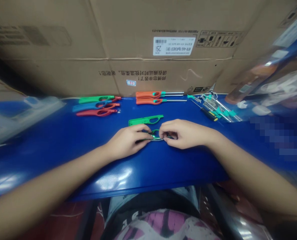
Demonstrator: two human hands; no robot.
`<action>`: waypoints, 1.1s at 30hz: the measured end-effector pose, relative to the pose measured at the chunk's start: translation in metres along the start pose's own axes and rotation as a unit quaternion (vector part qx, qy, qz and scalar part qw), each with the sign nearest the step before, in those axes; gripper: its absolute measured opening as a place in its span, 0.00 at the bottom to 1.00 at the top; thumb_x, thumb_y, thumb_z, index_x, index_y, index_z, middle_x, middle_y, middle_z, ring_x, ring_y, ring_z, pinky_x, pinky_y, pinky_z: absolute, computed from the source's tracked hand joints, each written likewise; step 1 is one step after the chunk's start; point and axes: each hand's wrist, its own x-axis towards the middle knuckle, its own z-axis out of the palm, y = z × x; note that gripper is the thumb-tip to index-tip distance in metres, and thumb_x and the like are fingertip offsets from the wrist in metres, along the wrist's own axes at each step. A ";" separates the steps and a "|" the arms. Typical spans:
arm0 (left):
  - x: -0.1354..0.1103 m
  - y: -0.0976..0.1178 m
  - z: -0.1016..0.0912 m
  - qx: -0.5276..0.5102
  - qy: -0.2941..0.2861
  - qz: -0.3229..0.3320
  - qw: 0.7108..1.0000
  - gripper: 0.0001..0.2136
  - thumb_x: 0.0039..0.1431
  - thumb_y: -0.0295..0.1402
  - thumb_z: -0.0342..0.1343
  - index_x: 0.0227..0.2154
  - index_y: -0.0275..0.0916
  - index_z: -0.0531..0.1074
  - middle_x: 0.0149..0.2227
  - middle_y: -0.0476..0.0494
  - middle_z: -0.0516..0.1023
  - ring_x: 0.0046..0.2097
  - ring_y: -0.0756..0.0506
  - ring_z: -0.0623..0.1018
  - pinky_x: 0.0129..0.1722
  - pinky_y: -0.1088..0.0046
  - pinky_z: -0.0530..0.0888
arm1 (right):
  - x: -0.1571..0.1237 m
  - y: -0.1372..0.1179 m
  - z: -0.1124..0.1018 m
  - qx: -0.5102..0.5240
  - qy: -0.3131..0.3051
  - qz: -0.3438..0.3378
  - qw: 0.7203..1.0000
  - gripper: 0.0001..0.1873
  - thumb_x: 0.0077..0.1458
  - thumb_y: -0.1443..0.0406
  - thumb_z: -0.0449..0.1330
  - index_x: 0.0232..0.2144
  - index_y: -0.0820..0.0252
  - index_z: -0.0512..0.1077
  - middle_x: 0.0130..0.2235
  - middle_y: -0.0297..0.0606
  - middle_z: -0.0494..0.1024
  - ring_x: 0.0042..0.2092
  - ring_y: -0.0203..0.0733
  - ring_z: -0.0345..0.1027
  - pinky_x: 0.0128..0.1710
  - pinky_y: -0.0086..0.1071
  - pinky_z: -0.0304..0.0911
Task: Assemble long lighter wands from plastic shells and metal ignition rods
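Both hands work at a green lighter shell half [156,134] low over the blue table, its trigger loop showing between them. My left hand [128,140] pinches its left part with thumb and fingers. At the other end, my right hand [179,134] is closed with bent fingertips on the shell. The fingers hide most of the piece, and small parts inside it are hard to make out. Just behind lies a second green shell half [145,120], inner side up. Farther back, two orange gas lighters [149,101] with metal tubes lie side by side.
Coloured lighter handles [95,106] in green, blue and red lie back left. Metal tubes with teal parts [222,108] are heaped back right, beside a black-and-yellow screwdriver [209,114]. A cardboard box [75,76] walls off the back. Plastic bags [285,88] stand at the right.
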 end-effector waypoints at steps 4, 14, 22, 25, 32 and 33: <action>-0.001 0.001 0.000 0.022 -0.003 -0.001 1.000 0.10 0.69 0.32 0.55 0.44 0.43 0.81 0.51 0.44 0.79 0.46 0.46 0.82 0.45 0.71 0.78 | 0.001 0.000 0.000 0.005 -0.010 0.020 1.000 0.05 0.56 0.72 0.59 0.34 0.61 0.74 0.33 0.33 0.76 0.31 0.33 0.64 0.33 0.28 0.55; 0.002 0.009 -0.004 0.098 -0.014 0.046 0.994 0.11 0.71 0.32 0.52 0.42 0.42 0.81 0.50 0.43 0.79 0.48 0.43 0.80 0.47 0.66 0.76 | 0.005 0.002 0.006 -0.003 -0.013 0.047 0.999 0.07 0.56 0.74 0.60 0.36 0.61 0.75 0.31 0.32 0.75 0.30 0.33 0.64 0.31 0.27 0.53; 0.003 0.009 -0.006 0.093 -0.024 0.048 0.994 0.11 0.70 0.31 0.54 0.47 0.43 0.81 0.50 0.42 0.79 0.50 0.40 0.77 0.49 0.62 0.73 | 0.005 0.004 0.006 -0.008 0.006 0.036 0.999 0.07 0.57 0.75 0.58 0.34 0.62 0.75 0.36 0.37 0.77 0.35 0.36 0.66 0.35 0.28 0.57; 0.003 0.007 -0.005 0.090 -0.020 0.050 0.995 0.11 0.69 0.31 0.54 0.47 0.43 0.81 0.51 0.41 0.79 0.51 0.40 0.77 0.51 0.60 0.73 | 0.005 0.004 0.005 0.004 0.015 0.048 0.999 0.07 0.57 0.75 0.59 0.36 0.62 0.75 0.33 0.34 0.76 0.32 0.34 0.65 0.33 0.27 0.56; 0.000 0.004 0.000 0.062 0.002 0.055 0.997 0.12 0.70 0.30 0.53 0.48 0.41 0.81 0.51 0.39 0.80 0.51 0.42 0.80 0.50 0.64 0.77 | 0.006 0.006 0.004 0.020 0.006 0.061 0.998 0.07 0.56 0.75 0.59 0.32 0.62 0.76 0.34 0.35 0.78 0.32 0.34 0.65 0.33 0.28 0.56; 0.000 0.004 0.001 0.059 0.005 0.056 0.997 0.12 0.70 0.30 0.53 0.48 0.41 0.80 0.51 0.40 0.80 0.51 0.42 0.80 0.50 0.64 0.77 | 0.006 0.007 0.004 0.020 0.006 0.063 0.998 0.07 0.56 0.75 0.59 0.32 0.62 0.76 0.34 0.35 0.78 0.32 0.34 0.65 0.33 0.28 0.56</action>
